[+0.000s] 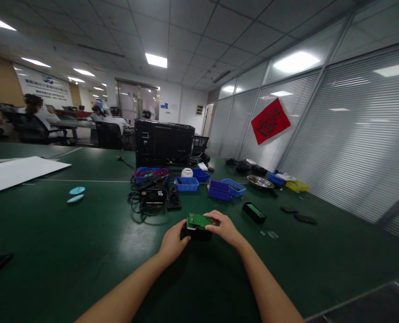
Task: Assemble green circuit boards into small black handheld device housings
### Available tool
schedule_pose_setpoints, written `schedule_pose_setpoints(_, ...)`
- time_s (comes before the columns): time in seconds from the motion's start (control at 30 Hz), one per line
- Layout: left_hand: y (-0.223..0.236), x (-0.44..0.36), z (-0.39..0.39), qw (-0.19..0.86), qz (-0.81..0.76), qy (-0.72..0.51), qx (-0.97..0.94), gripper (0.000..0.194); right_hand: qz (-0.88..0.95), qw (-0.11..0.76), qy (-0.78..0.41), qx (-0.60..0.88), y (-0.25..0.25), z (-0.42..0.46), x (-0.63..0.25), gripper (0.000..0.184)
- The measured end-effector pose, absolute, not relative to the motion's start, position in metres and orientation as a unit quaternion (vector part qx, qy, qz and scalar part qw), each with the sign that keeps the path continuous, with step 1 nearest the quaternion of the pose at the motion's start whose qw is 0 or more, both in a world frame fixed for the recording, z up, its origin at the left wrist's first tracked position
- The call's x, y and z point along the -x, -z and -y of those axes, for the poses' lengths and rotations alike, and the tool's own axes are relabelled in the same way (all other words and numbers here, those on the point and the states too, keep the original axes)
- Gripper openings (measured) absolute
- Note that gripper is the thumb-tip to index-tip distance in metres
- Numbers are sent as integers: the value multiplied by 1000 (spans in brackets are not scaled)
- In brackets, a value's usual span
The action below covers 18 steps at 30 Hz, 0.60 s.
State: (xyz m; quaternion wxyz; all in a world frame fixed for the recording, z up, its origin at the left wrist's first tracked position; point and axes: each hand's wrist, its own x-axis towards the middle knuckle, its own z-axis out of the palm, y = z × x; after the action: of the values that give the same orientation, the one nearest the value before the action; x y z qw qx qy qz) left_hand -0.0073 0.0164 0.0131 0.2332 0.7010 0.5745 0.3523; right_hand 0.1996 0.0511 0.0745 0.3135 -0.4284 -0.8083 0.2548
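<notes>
In front of me a black box-shaped housing [199, 234] rests on the green table. My left hand [175, 242] grips its left end, thumb at the near side and fingers behind. A green circuit board [198, 220] lies slightly tilted over the top of the housing, with a pale piece under its left edge. My right hand [224, 227] pinches the board at its right edge between thumb and fingers. Further right stands a similar black housing [254, 213] with a green board set inside it. Near that one lie a small white ring [262, 233] and a clear flat piece [272, 234].
Beyond my hands are a black soldering-station-like box [151, 196] with tangled cables, blue bins [186, 184], a metal bowl [260, 182], a yellow tray [297, 186] and a large black screen [164, 143]. Blue lids [75, 198] and white sheets [28, 170] lie left. People sit behind.
</notes>
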Motion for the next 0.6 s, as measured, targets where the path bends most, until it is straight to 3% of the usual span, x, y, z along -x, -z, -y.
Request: schedule_pose_setpoints(0.6,-10,8,-18,215,-580,-344,-706,59,824,271,-263,422,-67,-55,-201,34)
